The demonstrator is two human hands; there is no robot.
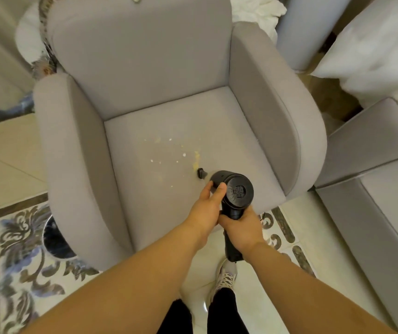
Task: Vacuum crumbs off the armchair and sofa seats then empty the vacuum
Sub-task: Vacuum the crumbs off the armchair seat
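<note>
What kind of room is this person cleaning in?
Most likely a home living room: a grey upholstered armchair with crumbs on its seat, a matching sofa beside it, and a polished tile floor with an ornate inlaid pattern.

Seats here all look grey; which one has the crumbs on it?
The armchair seat under the handheld vacuum: pale crumbs dot it. The sofa seat at right shows none.

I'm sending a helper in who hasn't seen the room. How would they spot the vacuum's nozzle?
Find the grey armchair with crumbs on its seat. Near the seat's front edge is a black handheld vacuum; the nozzle is the small black tip beyond it, touching the cushion beside the crumbs.
</note>
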